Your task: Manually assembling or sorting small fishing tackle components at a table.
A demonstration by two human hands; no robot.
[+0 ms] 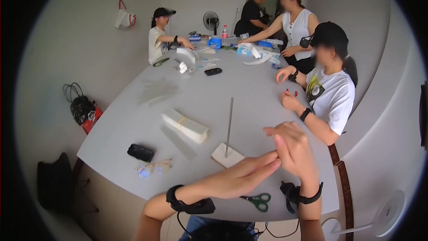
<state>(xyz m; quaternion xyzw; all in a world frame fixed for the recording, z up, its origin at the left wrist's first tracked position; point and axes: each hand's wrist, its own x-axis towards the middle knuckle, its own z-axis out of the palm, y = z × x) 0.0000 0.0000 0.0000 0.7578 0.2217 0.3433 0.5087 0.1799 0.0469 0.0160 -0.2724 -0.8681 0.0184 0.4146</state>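
Over the near edge of the table my left hand [246, 172] reaches right, its fingers long and pressed together. Their tips meet my right hand [294, 147], whose fingers are curled with the thumb against them. Anything pinched between the hands is too small or hidden to name. Just beyond them a thin grey rod [229, 127] stands upright on a small whitish block [221, 154], partly covered by my left hand. Left of it lies a thick stack of white strips [191, 129] with a yellow band round it. Green-handled scissors [261, 202] lie below my hands.
Eyeglasses [154, 168] and a black case [141, 152] lie near the left edge. A clear strip [178, 142] and more clear strips [157, 90] are spread farther off. A co-worker [332, 80] sits close on the right; others are at the far end. A fan [390, 214] stands lower right.
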